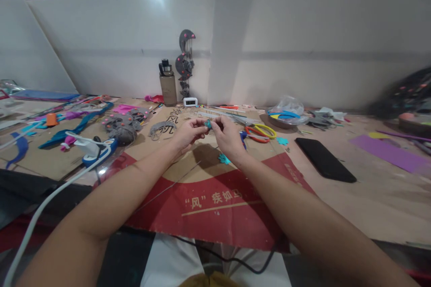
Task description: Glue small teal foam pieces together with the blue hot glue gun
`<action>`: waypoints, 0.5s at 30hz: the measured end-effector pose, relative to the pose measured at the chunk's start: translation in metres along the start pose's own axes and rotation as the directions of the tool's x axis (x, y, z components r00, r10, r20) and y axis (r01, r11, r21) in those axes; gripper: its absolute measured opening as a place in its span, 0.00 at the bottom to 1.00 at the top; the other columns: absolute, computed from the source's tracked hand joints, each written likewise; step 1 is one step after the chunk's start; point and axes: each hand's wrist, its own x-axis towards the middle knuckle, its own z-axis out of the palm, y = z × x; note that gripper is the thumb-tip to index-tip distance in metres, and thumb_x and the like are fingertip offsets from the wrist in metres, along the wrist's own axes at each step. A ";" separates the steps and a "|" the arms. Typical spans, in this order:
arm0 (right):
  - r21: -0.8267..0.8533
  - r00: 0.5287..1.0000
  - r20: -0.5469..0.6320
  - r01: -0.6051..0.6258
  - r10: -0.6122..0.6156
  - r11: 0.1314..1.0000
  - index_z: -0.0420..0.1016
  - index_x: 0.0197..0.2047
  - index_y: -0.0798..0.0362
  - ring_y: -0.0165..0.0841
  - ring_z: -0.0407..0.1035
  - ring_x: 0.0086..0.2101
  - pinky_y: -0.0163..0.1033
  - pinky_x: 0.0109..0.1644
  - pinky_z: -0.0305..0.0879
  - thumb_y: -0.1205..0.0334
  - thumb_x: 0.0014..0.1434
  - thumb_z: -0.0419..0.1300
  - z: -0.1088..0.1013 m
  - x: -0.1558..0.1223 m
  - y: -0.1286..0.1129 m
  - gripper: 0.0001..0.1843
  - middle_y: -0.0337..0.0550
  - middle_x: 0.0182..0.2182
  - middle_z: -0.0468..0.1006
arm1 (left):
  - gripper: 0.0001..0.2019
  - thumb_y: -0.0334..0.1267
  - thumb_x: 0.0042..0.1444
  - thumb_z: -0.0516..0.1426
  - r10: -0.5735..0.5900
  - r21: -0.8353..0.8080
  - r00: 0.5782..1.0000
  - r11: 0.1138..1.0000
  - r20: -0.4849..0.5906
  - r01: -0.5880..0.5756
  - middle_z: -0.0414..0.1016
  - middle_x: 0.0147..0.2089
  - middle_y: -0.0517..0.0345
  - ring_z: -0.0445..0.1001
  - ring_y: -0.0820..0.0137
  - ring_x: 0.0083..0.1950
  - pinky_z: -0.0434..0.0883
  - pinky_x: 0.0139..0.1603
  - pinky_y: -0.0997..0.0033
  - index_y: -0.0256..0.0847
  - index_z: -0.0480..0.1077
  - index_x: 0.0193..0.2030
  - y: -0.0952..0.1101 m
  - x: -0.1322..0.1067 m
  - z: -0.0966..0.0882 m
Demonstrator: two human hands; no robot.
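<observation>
Between the fingertips of both hands is a small teal foam piece (208,124), partly covered by the fingers. My left hand (188,135) pinches it from the left, and my right hand (228,135) grips its right side with thumb and fingers. Under the hands lies a red and brown cardboard sheet (215,215). A teal flower-shaped cutout (224,158) rests on it just below my right wrist. Another teal cutout (282,141) lies farther right, beside scissors with red and yellow handles (261,132). A thin wire or thread (178,181) runs slantwise over the cardboard.
A black phone (325,160) lies to the right, near a purple sheet (390,152). At the left, a white cable (43,204) leads to a blue-and-white power strip (99,152). Behind stand a bottle (168,87), a small white clock (190,102) and a bowl (288,120).
</observation>
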 end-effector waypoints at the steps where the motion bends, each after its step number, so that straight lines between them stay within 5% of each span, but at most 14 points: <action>1: -0.005 1.000 0.008 0.004 -0.004 1.000 0.64 0.31 0.50 0.33 0.62 0.31 0.39 0.38 0.57 0.56 0.60 0.51 0.000 0.000 -0.001 0.09 0.39 0.28 0.69 | 0.17 0.33 0.36 0.68 -0.001 0.004 1.000 1.000 -0.018 0.001 0.71 0.28 0.61 0.68 0.78 0.27 0.63 0.28 0.77 0.35 0.71 0.34 0.000 0.001 -0.001; 6: -0.051 0.999 0.044 0.015 -0.012 0.999 0.65 0.29 0.51 0.33 0.61 0.30 0.39 0.37 0.56 0.54 0.59 0.51 -0.004 0.001 -0.007 0.12 0.40 0.27 0.69 | 0.14 0.33 0.36 0.68 0.028 0.085 0.992 0.996 -0.125 -0.018 0.71 0.28 0.62 0.68 0.79 0.27 0.62 0.28 0.77 0.37 0.71 0.32 -0.002 0.005 -0.007; 11: -0.113 0.998 -0.065 -0.031 0.024 0.993 0.68 0.32 0.52 0.33 0.63 0.30 0.39 0.38 0.57 0.54 0.59 0.52 -0.026 0.020 -0.001 0.11 0.42 0.29 0.72 | 0.14 0.35 0.37 0.66 0.083 0.204 0.971 0.978 -0.226 -0.036 0.74 0.29 0.60 0.68 0.77 0.27 0.60 0.27 0.77 0.38 0.72 0.33 -0.005 0.012 -0.019; 15: -0.335 0.990 -0.055 -0.143 0.132 0.931 0.69 0.28 0.52 0.35 0.65 0.29 0.41 0.36 0.57 0.58 0.56 0.54 -0.049 0.027 0.017 0.09 0.44 0.26 0.73 | 0.13 0.35 0.37 0.66 0.069 0.250 0.956 0.968 -0.284 0.005 0.75 0.29 0.59 0.70 0.76 0.28 0.60 0.28 0.76 0.39 0.72 0.33 -0.005 0.014 -0.024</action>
